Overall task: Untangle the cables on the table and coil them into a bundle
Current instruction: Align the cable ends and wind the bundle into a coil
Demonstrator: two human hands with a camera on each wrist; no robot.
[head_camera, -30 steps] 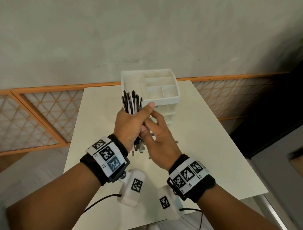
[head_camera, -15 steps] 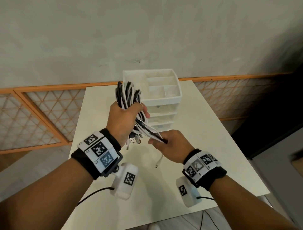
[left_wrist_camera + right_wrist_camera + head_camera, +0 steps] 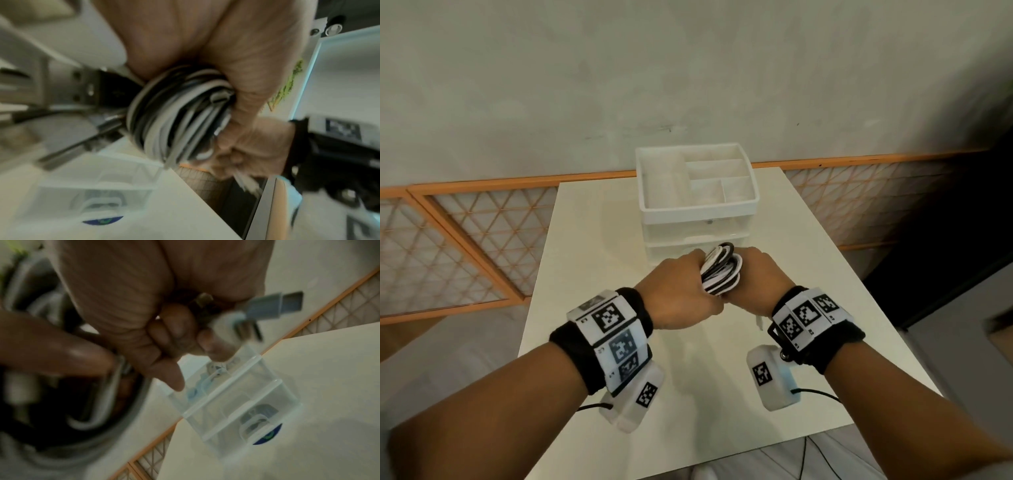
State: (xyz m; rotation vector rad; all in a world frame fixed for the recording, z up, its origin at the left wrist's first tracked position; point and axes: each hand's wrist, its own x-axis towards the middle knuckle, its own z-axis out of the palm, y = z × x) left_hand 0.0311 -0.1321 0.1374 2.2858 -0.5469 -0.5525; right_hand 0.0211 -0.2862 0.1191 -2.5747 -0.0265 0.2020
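Observation:
A bundle of black and white cables [image 3: 722,270] sits between my two hands above the middle of the white table [image 3: 592,219]. My left hand [image 3: 681,294] grips the folded loops; the left wrist view shows the bundle [image 3: 176,113] wrapped tight in that fist, with a USB plug [image 3: 90,91] sticking out. My right hand [image 3: 760,281] is curled against the bundle's right side. The right wrist view shows its fingers [image 3: 174,331] closed round cable ends, a grey USB plug [image 3: 273,305] poking out. Both wrist views are blurred.
A white plastic drawer organiser [image 3: 698,202] with an open compartment tray on top stands just behind my hands. Its clear drawers [image 3: 236,399] hold small items. An orange-framed lattice panel [image 3: 465,246] runs along the wall. The table's right edge [image 3: 859,281] is near my right wrist.
Both hands have come down and together. The bundle, held upright in my left hand before, now lies lower between both fists, and my right hand has closed in from the loose ends.

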